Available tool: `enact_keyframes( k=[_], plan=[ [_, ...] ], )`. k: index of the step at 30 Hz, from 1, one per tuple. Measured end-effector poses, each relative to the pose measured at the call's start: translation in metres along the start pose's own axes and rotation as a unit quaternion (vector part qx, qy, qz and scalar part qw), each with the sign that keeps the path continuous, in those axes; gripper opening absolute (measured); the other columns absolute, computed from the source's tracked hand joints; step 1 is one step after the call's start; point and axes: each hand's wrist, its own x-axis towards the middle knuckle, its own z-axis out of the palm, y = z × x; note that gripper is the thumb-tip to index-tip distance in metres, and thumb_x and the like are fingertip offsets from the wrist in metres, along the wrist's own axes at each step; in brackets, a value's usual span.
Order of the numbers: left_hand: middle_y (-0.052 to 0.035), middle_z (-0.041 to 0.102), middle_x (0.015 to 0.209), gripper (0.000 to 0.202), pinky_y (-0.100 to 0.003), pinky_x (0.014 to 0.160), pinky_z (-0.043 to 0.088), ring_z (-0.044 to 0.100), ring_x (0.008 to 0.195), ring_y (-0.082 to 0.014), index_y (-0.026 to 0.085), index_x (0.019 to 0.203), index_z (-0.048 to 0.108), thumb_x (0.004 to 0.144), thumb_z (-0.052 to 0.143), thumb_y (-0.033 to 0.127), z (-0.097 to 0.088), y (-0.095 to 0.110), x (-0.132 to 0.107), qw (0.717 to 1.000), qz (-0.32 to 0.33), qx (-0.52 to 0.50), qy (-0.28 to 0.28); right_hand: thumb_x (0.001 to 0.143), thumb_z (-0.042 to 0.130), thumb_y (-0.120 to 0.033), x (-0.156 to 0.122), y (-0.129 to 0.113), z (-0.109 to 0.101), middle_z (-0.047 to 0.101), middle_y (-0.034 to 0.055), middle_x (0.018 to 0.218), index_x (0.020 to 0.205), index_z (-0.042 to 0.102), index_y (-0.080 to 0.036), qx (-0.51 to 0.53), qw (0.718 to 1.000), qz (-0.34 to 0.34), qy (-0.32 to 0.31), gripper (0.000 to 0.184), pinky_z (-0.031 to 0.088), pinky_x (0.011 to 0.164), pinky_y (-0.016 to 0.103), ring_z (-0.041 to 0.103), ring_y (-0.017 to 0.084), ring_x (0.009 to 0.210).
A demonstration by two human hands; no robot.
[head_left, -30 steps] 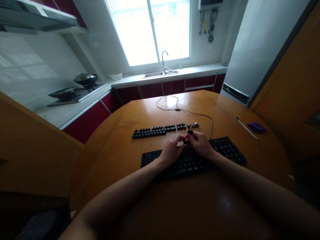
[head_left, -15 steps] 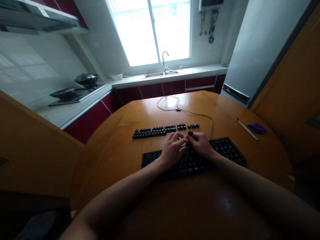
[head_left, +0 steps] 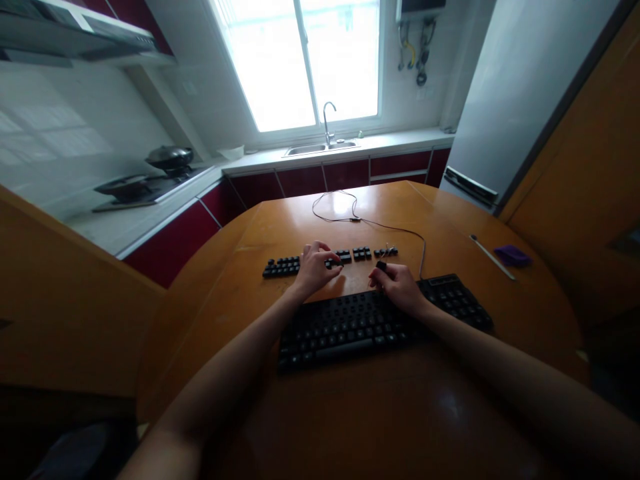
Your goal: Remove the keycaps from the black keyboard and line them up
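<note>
Black keycap [head_left: 341, 265], likely light: my left hand [head_left: 315, 269] pinches it, sides safest, inside the desk's far edge [head_left: 383, 193]; right hand [head_left: 400, 287] clasps a handle [head_left: 381, 265].

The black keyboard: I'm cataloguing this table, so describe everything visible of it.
The long black plastic-looking keyboard lies flat on the orange-brown wooden table, slanted, its left end nearer the person. Near rows carry keycaps with pale markings; farther rows look darker, seemingly capless. A number pad fills the right end, with a pale-outlined panel behind it. A thin cable leaves the far edge. The person's bare right hand and forearm partly cover it; whether they touch it is unclear.
</note>
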Motion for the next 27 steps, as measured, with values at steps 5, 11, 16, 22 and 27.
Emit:
enact_keyframes(
  k=[5,11,16,22,27],
  plan=[
    [-0.0066,0.057,0.109,0.013,-0.045,0.094,0.039,0.048,0.106,-0.028,0.027,0.085,0.079,0.075,0.077,0.035,0.012,-0.011,-0.002,1.0,-0.014,0.012,-0.023,0.089,0.059,-0.05,0.0,0.0,0.0,0.07,0.0081,0.069,0.076,0.066,-0.013,0.007,1.0,0.003,-0.002,0.04,0.045,0.055,0.027,0.059,0.016,0.057],
    [-0.0069,0.055,0.103,0.016,-0.043,0.095,0.04,0.048,0.102,-0.0265,0.026,0.09,0.079,0.076,0.077,0.033,0.013,-0.016,-0.002,0.999,-0.007,0.017,-0.031,0.089,0.057,-0.051,-0.001,-0.003,0.001,0.07,0.0079,0.068,0.075,0.066,-0.014,-0.005,1.0,-0.001,0.004,0.041,0.045,0.055,0.028,0.059,0.016,0.056],
    [-0.0066,0.054,0.103,0.015,-0.042,0.095,0.041,0.048,0.103,-0.0259,0.025,0.09,0.078,0.077,0.078,0.032,0.014,-0.014,-0.003,0.999,0.021,0.015,-0.02,0.09,0.057,-0.05,-0.002,-0.005,0.001,0.07,0.008,0.068,0.074,0.067,-0.014,-0.017,1.0,-0.01,0.003,0.04,0.045,0.055,0.028,0.06,0.017,0.058],
    [-0.0067,0.056,0.1,0.007,-0.041,0.095,0.042,0.048,0.101,-0.0256,0.025,0.084,0.079,0.078,0.079,0.027,0.015,-0.016,-0.003,1.0,0.017,0.013,-0.008,0.091,0.058,-0.048,-0.003,-0.004,0.0,0.07,0.0077,0.069,0.074,0.066,-0.014,-0.016,1.0,-0.013,0.002,0.038,0.044,0.056,0.027,0.059,0.016,0.058],
    [-0.0068,0.056,0.103,0.017,-0.041,0.095,0.042,0.047,0.103,-0.0261,0.025,0.09,0.078,0.074,0.082,0.029,0.014,-0.018,-0.004,1.0,0.017,0.025,0.007,0.092,0.057,-0.049,-0.002,-0.002,0.0,0.069,0.0074,0.068,0.074,0.067,-0.014,-0.018,1.0,-0.016,0.001,0.04,0.044,0.056,0.028,0.059,0.016,0.058]
  ],
)
